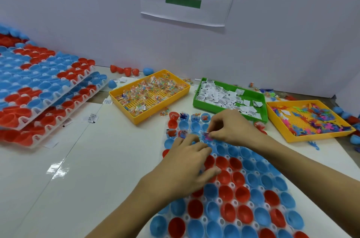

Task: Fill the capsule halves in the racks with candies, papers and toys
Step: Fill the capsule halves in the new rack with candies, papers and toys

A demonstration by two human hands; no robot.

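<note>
The small pink toy [208, 136] is pinched at the fingertips of the right hand [232, 128], held just over the blue capsule halves in the third row of the rack [229, 195] that lies on the desk [97, 159]. It is too small and blurred to give it a clear long axis or heading; it hangs at the left end of the hand, so the open cup lies directly beneath the fingertips, a short way down. The right hand is curled, thumb and forefinger closed on the toy, the other fingers tucked in. The left hand [187, 161] lies nearer the person, fingers loosely curled over the blue and red halves; whether it holds anything I cannot tell. The rack's long axis runs from the person away toward the trays. Only the far rows carry fillings. Beyond stand the yellow candy tray [134, 117], the green paper tray [196, 99] and the yellow toy tray [288, 136], the last nearest the right hand.
</note>
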